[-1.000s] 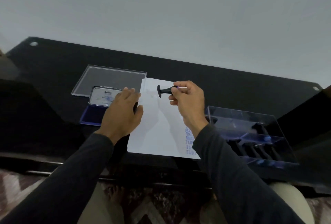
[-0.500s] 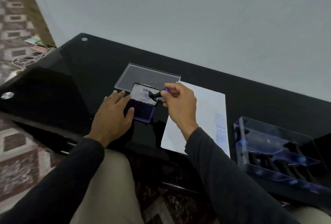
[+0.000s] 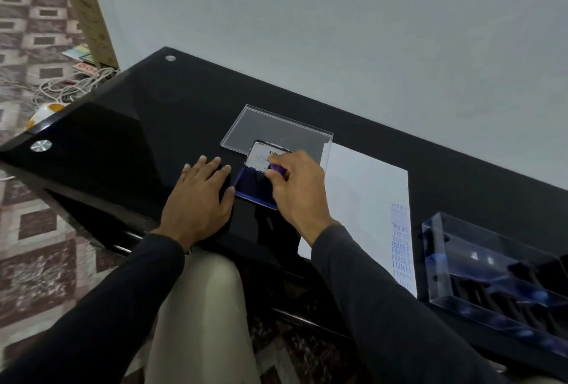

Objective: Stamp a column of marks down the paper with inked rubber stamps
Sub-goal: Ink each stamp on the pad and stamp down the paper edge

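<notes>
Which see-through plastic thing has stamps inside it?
The clear plastic box right of the white paper: dark stamp handles sit in its slots. The flat clear lid behind the blue ink pad holds nothing.

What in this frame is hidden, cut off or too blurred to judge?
- Stamp face, head view: the right hand hides its contact with the ink pad.
- Upper marks on the paper: too faint to read.
- Stamp tray: cut off by the right edge.
- Pad lid label: partly behind the fingers.
</notes>
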`<state>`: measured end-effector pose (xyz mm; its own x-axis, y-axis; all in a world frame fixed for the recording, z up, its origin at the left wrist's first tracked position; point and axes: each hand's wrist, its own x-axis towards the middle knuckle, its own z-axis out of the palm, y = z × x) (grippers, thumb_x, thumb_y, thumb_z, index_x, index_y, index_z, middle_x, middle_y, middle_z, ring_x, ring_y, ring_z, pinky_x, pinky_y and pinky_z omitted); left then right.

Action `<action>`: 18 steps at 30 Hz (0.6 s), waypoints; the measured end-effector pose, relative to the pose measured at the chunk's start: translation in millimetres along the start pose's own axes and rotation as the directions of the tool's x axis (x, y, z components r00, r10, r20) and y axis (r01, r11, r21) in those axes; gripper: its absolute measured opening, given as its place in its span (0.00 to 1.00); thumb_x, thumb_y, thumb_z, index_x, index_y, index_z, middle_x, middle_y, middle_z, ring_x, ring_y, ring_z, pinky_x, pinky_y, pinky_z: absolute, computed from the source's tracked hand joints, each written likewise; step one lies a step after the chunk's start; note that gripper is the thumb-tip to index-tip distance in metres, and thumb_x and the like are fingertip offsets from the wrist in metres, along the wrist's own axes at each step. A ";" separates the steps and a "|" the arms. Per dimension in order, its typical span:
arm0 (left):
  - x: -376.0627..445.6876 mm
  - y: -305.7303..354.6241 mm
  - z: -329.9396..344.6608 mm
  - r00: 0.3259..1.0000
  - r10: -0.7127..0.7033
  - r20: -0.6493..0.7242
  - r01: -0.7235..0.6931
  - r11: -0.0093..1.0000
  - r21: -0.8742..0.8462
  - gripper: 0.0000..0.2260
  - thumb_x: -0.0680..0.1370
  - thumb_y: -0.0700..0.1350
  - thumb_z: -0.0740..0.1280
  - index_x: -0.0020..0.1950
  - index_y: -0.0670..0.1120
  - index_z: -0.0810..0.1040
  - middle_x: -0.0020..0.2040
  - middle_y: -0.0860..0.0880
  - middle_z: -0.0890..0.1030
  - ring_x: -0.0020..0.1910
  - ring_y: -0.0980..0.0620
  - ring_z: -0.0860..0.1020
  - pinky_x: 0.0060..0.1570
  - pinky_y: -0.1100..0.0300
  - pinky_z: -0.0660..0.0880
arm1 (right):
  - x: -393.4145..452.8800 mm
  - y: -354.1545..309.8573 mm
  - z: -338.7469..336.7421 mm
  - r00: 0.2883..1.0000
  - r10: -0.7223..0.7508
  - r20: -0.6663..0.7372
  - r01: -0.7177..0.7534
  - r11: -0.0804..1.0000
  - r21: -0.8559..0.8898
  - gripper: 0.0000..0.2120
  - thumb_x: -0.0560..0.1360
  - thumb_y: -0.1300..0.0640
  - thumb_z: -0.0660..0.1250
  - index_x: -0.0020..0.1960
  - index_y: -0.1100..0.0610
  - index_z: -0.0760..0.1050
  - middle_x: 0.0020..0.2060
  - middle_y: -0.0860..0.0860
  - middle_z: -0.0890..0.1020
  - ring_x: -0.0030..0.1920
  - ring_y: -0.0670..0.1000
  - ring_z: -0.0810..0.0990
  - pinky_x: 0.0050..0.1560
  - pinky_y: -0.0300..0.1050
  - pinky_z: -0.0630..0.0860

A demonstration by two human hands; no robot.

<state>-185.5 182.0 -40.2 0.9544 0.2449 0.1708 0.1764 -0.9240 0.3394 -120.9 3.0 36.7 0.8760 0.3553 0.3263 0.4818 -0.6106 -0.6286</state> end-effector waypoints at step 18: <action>-4.8 -2.9 4.1 0.999 0.040 -0.020 -0.039 0.998 0.051 0.24 0.81 0.53 0.55 0.73 0.46 0.73 0.76 0.43 0.69 0.78 0.42 0.63 0.77 0.41 0.59 | 8.2 -9.6 7.4 0.979 -0.072 0.192 0.117 0.965 -0.234 0.10 0.80 0.57 0.65 0.57 0.58 0.81 0.52 0.53 0.79 0.54 0.50 0.76 0.51 0.34 0.65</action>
<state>-189.6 182.4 -45.8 0.9556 0.2139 0.2029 0.1514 -0.9466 0.2847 -118.5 17.0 40.2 0.8181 0.5273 0.2294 0.5730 -0.7136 -0.4030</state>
